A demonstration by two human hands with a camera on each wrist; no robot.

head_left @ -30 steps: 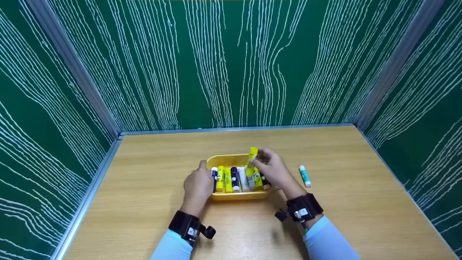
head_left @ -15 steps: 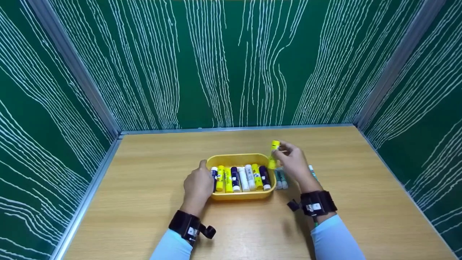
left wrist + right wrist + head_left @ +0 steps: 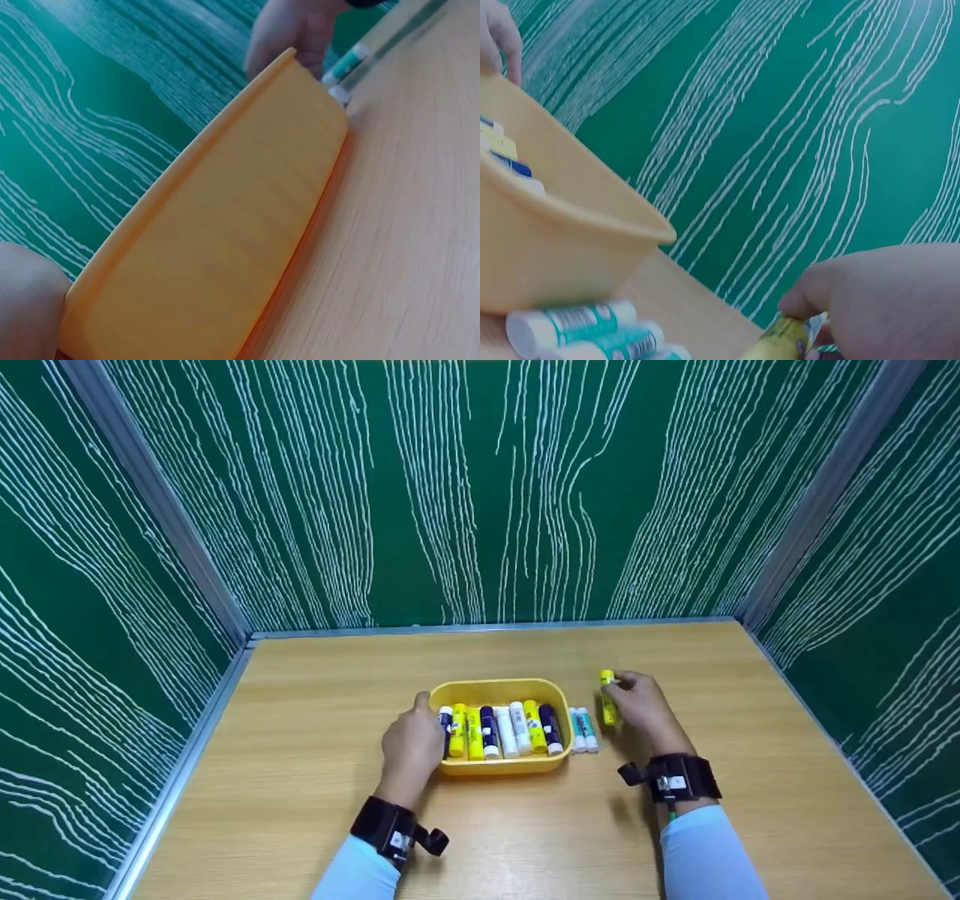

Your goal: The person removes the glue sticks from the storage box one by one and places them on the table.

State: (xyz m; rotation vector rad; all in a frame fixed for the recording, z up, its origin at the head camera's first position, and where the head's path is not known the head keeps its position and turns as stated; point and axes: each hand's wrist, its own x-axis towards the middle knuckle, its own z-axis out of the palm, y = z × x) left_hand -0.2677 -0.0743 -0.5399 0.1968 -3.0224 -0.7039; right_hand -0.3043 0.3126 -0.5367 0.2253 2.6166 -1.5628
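My left hand (image 3: 412, 739) grips the left end of a yellow plastic tray (image 3: 499, 767), with fingers over its rim. In the left wrist view the tray's outer wall (image 3: 217, 202) fills the middle. To the right of the tray, my right hand (image 3: 643, 706) pinches a yellow glue stick (image 3: 608, 697) between thumb and fingers. That stick is partly hidden by the hand in the right wrist view. Inside the tray lies a row of several glue sticks, yellow, white and dark purple, such as a white one (image 3: 506, 732).
White-and-teal glue sticks (image 3: 585, 730) lie against the tray's right side on the wooden table (image 3: 510, 832). Green panels (image 3: 420, 510) with white wavy lines stand at the back and both sides.
My right hand has lifted the yellow glue stick out over the tray and carried it right, then lower, to beyond the teal sticks. My left hand stays on the tray.
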